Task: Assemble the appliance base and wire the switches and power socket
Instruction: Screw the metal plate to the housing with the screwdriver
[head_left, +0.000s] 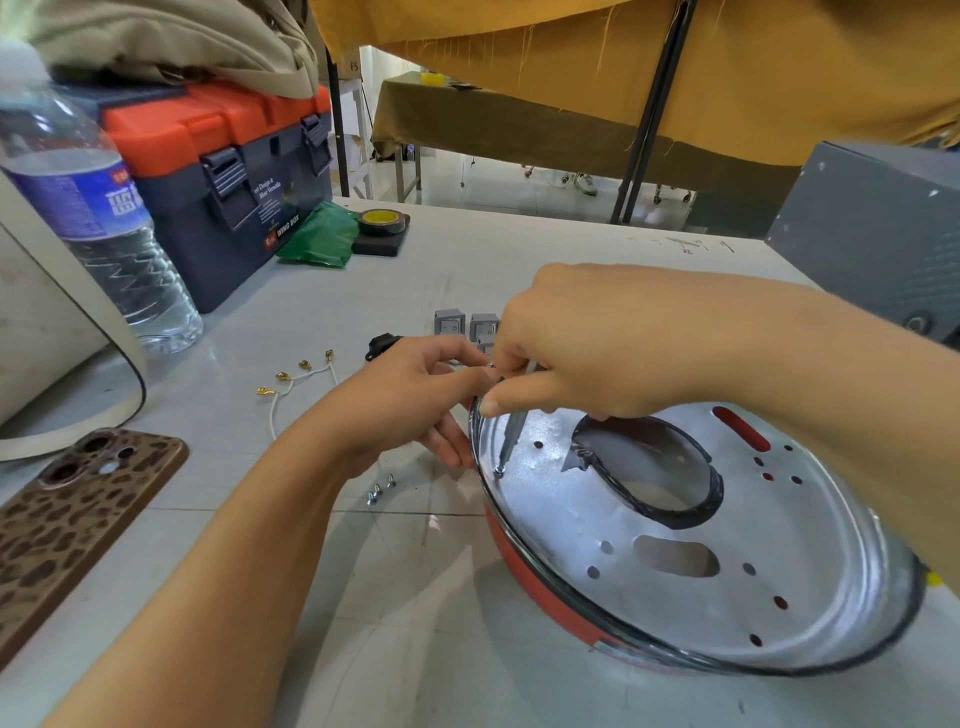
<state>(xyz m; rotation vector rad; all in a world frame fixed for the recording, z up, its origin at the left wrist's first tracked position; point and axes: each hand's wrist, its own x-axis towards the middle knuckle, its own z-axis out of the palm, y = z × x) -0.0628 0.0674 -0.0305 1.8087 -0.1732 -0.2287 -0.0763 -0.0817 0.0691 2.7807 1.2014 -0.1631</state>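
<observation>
The round appliance base (691, 587), a silver metal plate with a red outer wall, lies on the table at the right. My right hand (576, 343) grips a screwdriver (511, 436) whose tip stands on a screw (500, 472) near the plate's left rim. My left hand (415, 400) holds that rim, thumb on top and fingers outside. Grey rocker switches (466, 325) sit behind my hands. A black socket part (378, 345) lies to their left. White wires with brass terminals (296, 376) lie farther left. Three loose screws (379, 489) rest beside the base.
A phone in a leopard-print case (72, 514) lies at the near left. A water bottle (88, 208), an orange and dark toolbox (228, 171), a green bag (319, 236) and a tape roll (383, 222) stand at the back left. A grey box (878, 234) stands at the right.
</observation>
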